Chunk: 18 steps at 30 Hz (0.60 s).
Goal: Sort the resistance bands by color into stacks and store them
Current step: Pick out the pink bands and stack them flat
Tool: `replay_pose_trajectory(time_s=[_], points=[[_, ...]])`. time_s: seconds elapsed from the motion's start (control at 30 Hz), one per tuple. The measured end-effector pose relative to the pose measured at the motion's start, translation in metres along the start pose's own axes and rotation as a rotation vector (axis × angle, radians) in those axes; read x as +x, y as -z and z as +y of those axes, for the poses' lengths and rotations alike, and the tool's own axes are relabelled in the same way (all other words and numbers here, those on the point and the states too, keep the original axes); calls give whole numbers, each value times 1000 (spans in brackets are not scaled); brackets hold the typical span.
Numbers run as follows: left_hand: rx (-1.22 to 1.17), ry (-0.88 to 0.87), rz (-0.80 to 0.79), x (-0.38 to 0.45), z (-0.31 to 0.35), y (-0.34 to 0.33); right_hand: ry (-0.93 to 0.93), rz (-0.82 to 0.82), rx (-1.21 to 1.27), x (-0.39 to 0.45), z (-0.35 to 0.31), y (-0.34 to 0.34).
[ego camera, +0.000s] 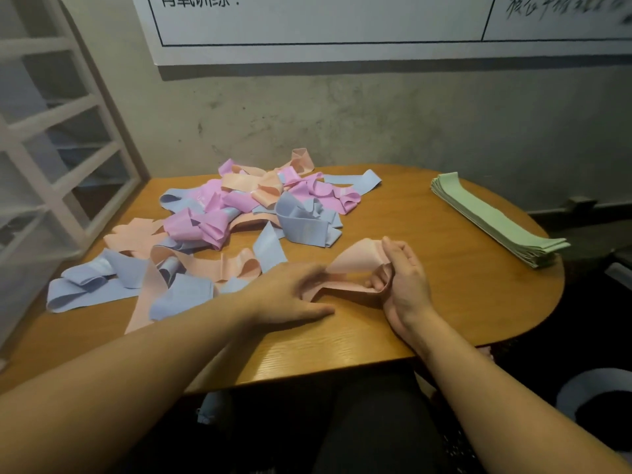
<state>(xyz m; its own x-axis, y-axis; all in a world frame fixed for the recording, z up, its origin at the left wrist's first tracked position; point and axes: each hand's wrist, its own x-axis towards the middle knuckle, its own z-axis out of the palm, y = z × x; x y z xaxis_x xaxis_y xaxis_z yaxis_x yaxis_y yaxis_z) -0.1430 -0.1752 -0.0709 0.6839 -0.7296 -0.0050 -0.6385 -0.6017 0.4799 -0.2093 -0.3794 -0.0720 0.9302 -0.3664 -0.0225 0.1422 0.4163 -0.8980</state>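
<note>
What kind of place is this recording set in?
Probably a gym back room: resistance bands heaped on a wooden table, and a wall board with handwritten Chinese text.

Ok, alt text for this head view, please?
A person's right hand grips a peach band over a wooden table while the blurred left hand touches its other end. A jumbled pile lies behind; a green stack sits right.

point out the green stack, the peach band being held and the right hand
green stack (497,215), head view, middle of top band
peach band (359,256), head view, raised fold
right hand (405,280), head view, palm
</note>
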Motion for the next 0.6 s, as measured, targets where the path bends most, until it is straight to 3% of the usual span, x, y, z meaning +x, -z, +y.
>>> replay_pose_trajectory(time_s=[0.3,0.47,0.6], points=[[-54,6,255,-33,-13,-8,25,96,-109,2,2,4],[-85,58,261,-48,-12,-7,30,151,-101,4,3,5],[-98,82,326,-58,-12,-8,21,85,-26,0,1,2]])
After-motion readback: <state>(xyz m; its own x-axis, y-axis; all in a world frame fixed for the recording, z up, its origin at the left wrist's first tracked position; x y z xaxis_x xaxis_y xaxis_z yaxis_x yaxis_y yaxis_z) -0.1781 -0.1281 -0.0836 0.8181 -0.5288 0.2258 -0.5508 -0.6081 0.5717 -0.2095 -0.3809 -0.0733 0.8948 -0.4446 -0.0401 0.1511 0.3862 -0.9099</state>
